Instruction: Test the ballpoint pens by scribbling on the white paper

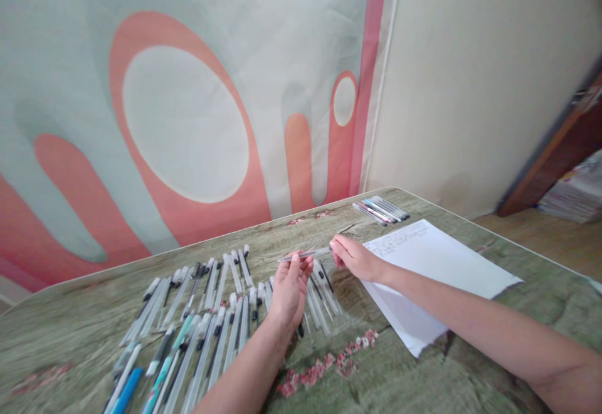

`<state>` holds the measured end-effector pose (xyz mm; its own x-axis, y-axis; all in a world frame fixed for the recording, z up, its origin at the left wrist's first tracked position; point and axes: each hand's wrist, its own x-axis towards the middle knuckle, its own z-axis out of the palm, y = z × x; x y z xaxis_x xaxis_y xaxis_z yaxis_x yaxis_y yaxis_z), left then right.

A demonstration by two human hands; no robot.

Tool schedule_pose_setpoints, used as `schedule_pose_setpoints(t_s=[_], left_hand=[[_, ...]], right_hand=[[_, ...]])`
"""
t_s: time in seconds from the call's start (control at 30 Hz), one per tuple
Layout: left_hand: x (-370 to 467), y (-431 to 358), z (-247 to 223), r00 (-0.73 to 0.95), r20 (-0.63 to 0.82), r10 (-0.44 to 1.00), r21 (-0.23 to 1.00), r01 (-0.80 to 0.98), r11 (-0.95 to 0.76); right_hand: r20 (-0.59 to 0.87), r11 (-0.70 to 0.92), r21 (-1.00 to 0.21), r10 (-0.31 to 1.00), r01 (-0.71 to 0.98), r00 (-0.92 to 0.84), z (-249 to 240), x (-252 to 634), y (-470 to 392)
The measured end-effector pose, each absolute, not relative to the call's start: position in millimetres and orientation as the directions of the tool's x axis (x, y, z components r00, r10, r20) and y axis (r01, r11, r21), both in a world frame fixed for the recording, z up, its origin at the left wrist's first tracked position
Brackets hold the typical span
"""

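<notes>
My left hand is closed, pinching a slim clear pen between thumb and fingers. At the pen's right end, the fingers of my right hand are closed round it too. The pen lies nearly level above the table; whether a refill is inside it I cannot make out. Below and to the left are rows of clear pen barrels, caps and dark refills. A further group of clear barrels and thin dark refills lies just right of my left hand, partly hidden by it.
White sheets of paper with handwriting on top lie under my right forearm. Assembled-looking pens form a row by the far edge of the wood-patterned table. A blue pen is at the front left. A printed wall covering rises behind.
</notes>
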<state>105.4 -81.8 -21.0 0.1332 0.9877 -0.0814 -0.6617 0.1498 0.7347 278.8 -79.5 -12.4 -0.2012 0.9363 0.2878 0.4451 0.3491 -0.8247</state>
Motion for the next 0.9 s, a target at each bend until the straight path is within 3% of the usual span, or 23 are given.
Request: schedule_pose_setpoints(t_s=[0.13, 0.27, 0.33, 0.47, 0.57, 0.67, 0.8, 0.9], left_hand=[[105.8, -83.0, -19.3, 0.118, -0.028, 0.993, 0.779, -0.619, 0.096], [105.1, -82.2, -18.0, 0.116, 0.014, 0.993, 0.804, -0.591, 0.057], [104.8, -81.5, -17.5, 0.123, 0.012, 0.992, 0.795, -0.602, 0.065], [105.1, -81.1, -15.6, 0.118, -0.047, 0.992, 0.764, -0.635, 0.112], [105.4, -81.4, -14.2, 0.116, -0.048, 0.992, 0.76, -0.641, 0.112], [105.2, -82.2, -13.1, 0.107, 0.003, 0.994, 0.781, -0.621, 0.065], [105.5, -83.6, -12.2, 0.103, 0.038, 0.994, 0.794, -0.607, 0.033], [106.3, -84.0, -11.6, 0.132, -0.015, 0.991, 0.757, -0.646, 0.098]], right_hand=[[0.109, 0.157, -0.964, 0.97, 0.216, -0.217, -17.7, 276.1, -75.9], [-0.061, -0.05, -0.998, 0.943, 0.043, -0.327, -14.0, 277.9, -75.5], [-0.05, -0.035, -0.998, 0.94, 0.051, -0.337, -10.6, 278.9, -76.5], [0.198, 0.254, -0.937, 0.952, 0.239, -0.234, -7.9, 278.6, -79.8], [0.277, 0.335, -0.885, 0.937, 0.324, -0.21, -9.8, 277.6, -81.2], [0.193, 0.242, -0.949, 0.954, 0.205, -0.229, -11.7, 277.7, -79.9], [-0.002, -0.012, -1.0, 0.939, -0.026, -0.345, -9.4, 279.5, -77.3], [-0.01, -0.032, -0.998, 0.931, -0.055, -0.364, -6.0, 279.4, -77.9]])
